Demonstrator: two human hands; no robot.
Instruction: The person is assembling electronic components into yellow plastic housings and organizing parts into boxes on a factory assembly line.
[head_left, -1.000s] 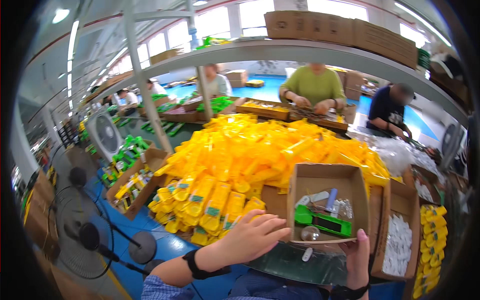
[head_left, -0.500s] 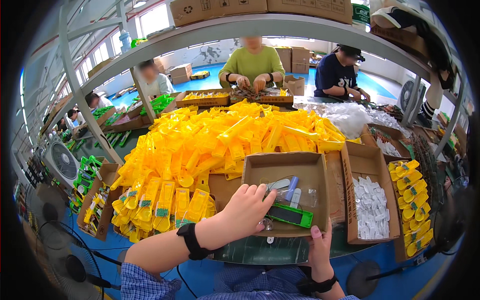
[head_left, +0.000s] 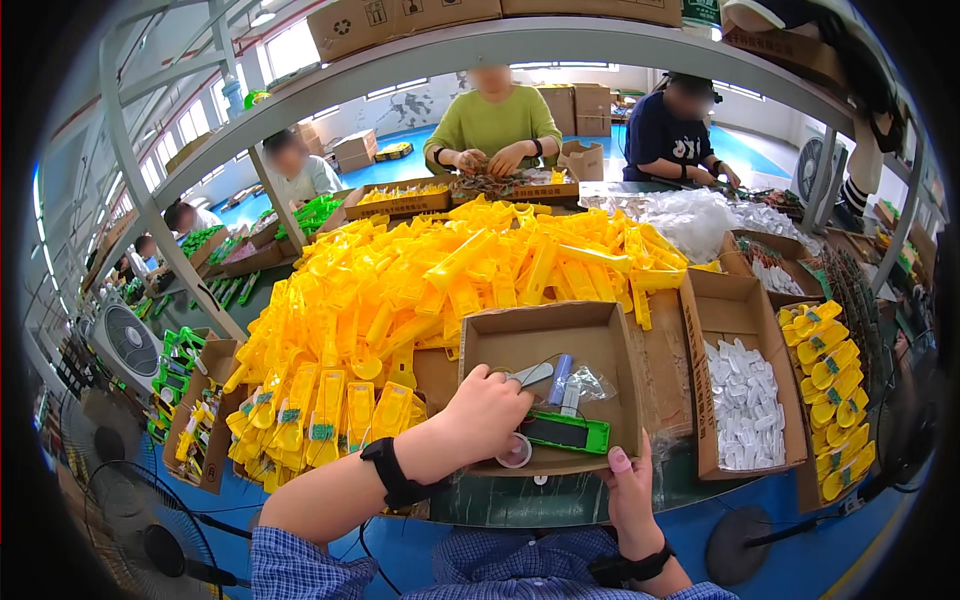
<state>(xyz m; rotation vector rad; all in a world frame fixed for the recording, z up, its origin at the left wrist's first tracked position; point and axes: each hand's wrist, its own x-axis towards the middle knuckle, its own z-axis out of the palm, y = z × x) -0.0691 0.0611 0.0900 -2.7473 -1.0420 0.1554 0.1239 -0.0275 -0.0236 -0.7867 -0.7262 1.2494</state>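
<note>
A shallow cardboard box (head_left: 636,365) tilts over the front edge of the bench. My right hand (head_left: 632,490) grips its near right corner, thumb on the rim. Inside, my left hand (head_left: 488,415) has its fingers curled down, and whatever they hold is hidden. Close by its fingertips lie a grey flat piece (head_left: 535,374) and a blue cylindrical battery cell (head_left: 557,378). A green-framed dark panel (head_left: 565,432) rests nearer the right hand, beside a small clear bag (head_left: 592,384). Under the left palm shows a clear round cup-like part (head_left: 515,450).
Yellow plastic housings (head_left: 400,290) are heaped behind the box. Another box (head_left: 735,300) at right holds small white parts (head_left: 745,410). Stacked yellow parts (head_left: 828,400) stand beyond it. Co-workers sit across the bench, one in a green top (head_left: 495,125). An overhead shelf (head_left: 480,45) spans the view.
The tilted box and both hands have shifted slightly left in the view. The clear round part now shows more fully below my left hand.
</note>
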